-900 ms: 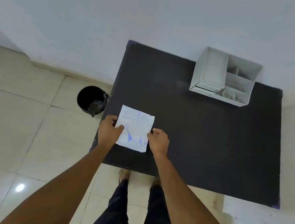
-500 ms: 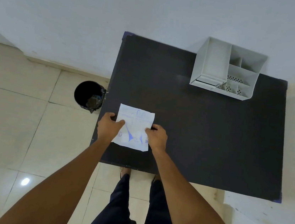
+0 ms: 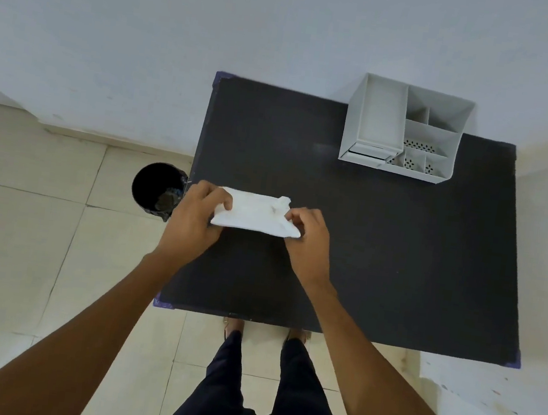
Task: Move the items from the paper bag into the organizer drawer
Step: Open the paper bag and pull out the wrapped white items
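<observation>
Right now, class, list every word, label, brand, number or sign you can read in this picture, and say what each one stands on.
None can be read.
Paper bag, held by the left hand and right hand: white face shown, no print legible.
Grey organizer: only perforation holes, no label.
Black bin and dark table: no markings visible.

We see the white paper bag over the left part of the black table, pinched at both ends, so it reads as a flattened, crumpled band; contents not visible. We see the grey organizer upright at the table's far right, by the wall: open-top compartments, some perforated, with its small drawer low at front-left. Bag and organizer well apart.
</observation>
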